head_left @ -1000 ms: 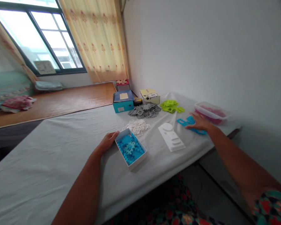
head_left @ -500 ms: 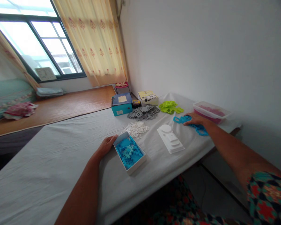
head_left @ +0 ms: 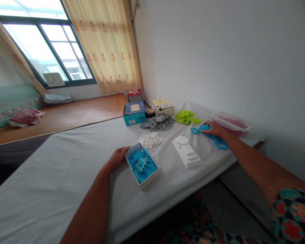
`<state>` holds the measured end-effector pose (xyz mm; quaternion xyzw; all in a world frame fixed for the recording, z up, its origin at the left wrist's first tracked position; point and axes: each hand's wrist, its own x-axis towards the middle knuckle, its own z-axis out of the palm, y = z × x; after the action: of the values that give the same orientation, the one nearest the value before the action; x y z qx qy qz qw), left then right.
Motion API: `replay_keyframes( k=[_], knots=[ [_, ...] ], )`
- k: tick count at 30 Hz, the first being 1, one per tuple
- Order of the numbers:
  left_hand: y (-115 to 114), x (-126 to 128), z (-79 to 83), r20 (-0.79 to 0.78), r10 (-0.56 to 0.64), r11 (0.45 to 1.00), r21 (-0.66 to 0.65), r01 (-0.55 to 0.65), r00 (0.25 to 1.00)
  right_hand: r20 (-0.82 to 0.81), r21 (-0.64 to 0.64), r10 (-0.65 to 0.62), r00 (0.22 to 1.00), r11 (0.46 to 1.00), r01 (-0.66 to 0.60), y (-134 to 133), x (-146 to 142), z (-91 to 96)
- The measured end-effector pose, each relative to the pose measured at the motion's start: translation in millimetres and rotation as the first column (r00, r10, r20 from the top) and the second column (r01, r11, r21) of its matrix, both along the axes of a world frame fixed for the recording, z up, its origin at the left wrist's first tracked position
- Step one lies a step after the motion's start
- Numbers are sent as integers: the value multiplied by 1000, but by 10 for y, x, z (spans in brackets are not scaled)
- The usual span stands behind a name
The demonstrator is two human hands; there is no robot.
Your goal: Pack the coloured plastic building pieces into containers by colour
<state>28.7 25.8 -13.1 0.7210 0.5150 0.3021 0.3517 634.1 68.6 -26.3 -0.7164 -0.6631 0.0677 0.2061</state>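
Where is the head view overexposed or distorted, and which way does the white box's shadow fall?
Head view: window panes blown near white; frame and curtain lean from wide-angle distortion; white box by the left hand throws a shadow to its near right.

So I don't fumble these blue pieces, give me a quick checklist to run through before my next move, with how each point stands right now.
1. Left hand on the box: touching its near end, ok.
2. Box open and upright, holding blue pieces: ok.
3. Right hand on the loose pieces: resting on them, ok.
4. Right hand's grip on a piece: cannot tell.
5. Straight path from the loose pieces to the box: white insert lies between, not ok.
6. Room left in the box: cannot tell.
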Motion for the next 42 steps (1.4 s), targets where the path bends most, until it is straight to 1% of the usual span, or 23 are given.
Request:
replay_keyframes(
  k=[3, 5, 8, 10, 12, 14, 16, 17, 19, 21, 22, 24, 26, 28, 29, 31, 32, 33, 34, 36, 37, 39, 42],
  knots=[
    [-10, 9, 23, 2, -10, 1000, -1, 10, 1000, 9, 27, -31, 999, 999, 31, -15, -18, 57],
    [-12, 12, 30, 9, -16, 1000, -1, 16, 1000, 18, 55, -65, 998, 996, 64, -7, -38, 154],
    [-12, 12, 21, 22, -14, 1000, 7, 13, 1000, 30, 108, -130, 991, 986, 126, 45, -146, 399],
    [-14, 13, 9, 28, -17, 1000, 21, 16, 999, 9, 155, -140, 990, 978, 137, 83, -354, 607],
    [-19, 14, -2, 28, -32, 999, 38, 31, 999, -61, 197, -76, 995, 976, 87, 84, -729, 820],
    [-23, 13, -11, 19, -43, 998, 52, 42, 999, -182, 209, 63, 981, 978, -24, 10, -1270, 1007],
    [-24, 9, -21, 14, -26, 998, 63, 25, 1000, -318, 170, 226, 921, 969, -179, -150, -1916, 1138],
    [-22, 7, -28, 11, -16, 998, 63, 15, 1000, -374, 137, 309, 874, 951, -278, -249, -2250, 1173],
    [-14, 2, -45, 25, -10, 999, 43, 9, 1000, -437, 96, 442, 783, 889, -448, -442, -2879, 1171],
    [1, -3, -66, 72, -27, 1000, 16, 26, 997, -419, 81, 537, 732, 825, -559, -570, -3394, 1081],
    [10, -6, -75, 103, -27, 1000, 11, 26, 994, -393, 86, 569, 722, 805, -587, -599, -3593, 1015],
    [25, -11, -89, 160, 4, 1000, 2, -4, 987, -345, 87, 608, 715, 780, -620, -595, -3863, 876],
    [27, -15, -90, 210, 26, 999, -35, -19, 977, -335, 56, 624, 706, 761, -646, -548, -3977, 769],
    [15, -14, -76, 256, 20, 996, -85, 2, 966, -374, 23, 626, 684, 744, -668, -504, -3973, 710],
    [5, -12, -64, 275, 13, 995, -97, 15, 961, -412, 27, 620, 667, 741, -671, -496, -3942, 694],
    [-13, -2, -39, 291, 3, 996, -85, 23, 957, -493, 81, 602, 628, 751, -656, -518, -3844, 668],
    [-19, 3, -29, 282, -10, 998, -56, 27, 959, -504, 124, 602, 620, 760, -638, -550, -3786, 651],
    [-20, 8, -22, 265, -30, 999, -9, 34, 964, -479, 175, 615, 626, 766, -619, -596, -3725, 631],
    [-17, 11, -19, 243, -50, 998, 53, 39, 969, -414, 228, 640, 647, 761, -607, -654, -3666, 606],
    [2, 11, -29, 193, -84, 982, 185, 48, 978, -206, 307, 685, 698, 723, -619, -797, -3562, 549],
    [15, 9, -40, 177, -101, 971, 230, 58, 979, -108, 319, 699, 707, 698, -642, -877, -3521, 520],
    [46, 0, -70, 170, -153, 959, 261, 105, 973, 5, 290, 721, 693, 662, -691, -1032, -3469, 474],
    [81, -10, -103, 118, -244, 943, 261, 207, 962, 29, 238, 740, 672, 648, -724, -1206, -3450, 444]
  ],
)
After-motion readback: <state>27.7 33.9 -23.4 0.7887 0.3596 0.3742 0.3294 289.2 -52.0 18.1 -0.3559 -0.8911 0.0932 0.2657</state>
